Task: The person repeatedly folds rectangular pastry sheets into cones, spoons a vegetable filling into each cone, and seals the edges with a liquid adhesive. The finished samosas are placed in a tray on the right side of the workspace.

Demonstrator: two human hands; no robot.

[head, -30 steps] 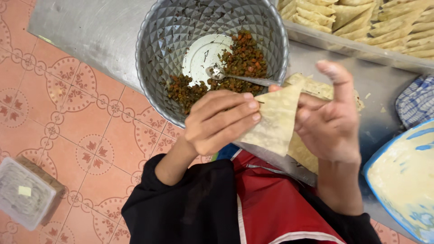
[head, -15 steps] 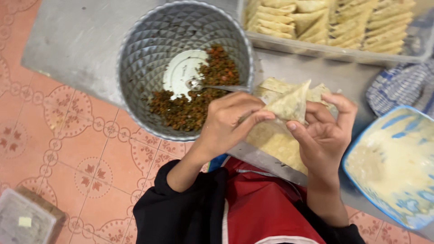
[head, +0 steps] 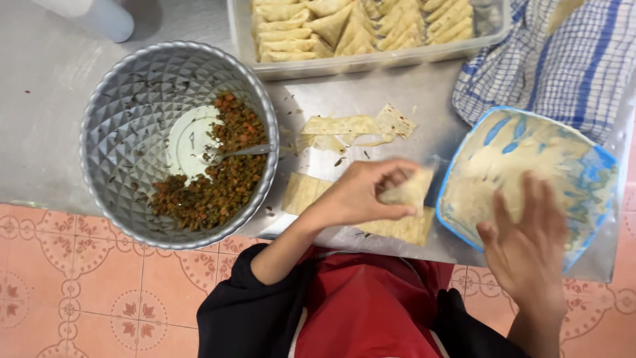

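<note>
Starting at the far left: pink patterned floor tiles show beside the steel table
Metal bowl: a big faceted metal bowl stands on the table's left part, with chopped orange and green filling heaped on its right side
Spoon: a metal spoon lies in the filling, handle toward the bowl's right rim
Pastry sheets: a stack of pale pastry sheets lies flat at the table's near edge, just right of the bowl; torn pastry scraps lie beyond it
Tray: a clear tray at the far edge holds rows of folded triangles
My left hand: my left hand is above the sheets, fingers pinched narrow around a folded pastry triangle, thumb under it
Paste bowl: a blue bowl smeared with pale paste stands right of the triangle
My right hand: my right hand is over the blue bowl's near rim, fingers spread wide, gripping nothing, blurred
Cloth: a blue checked cloth lies beyond the blue bowl
</note>
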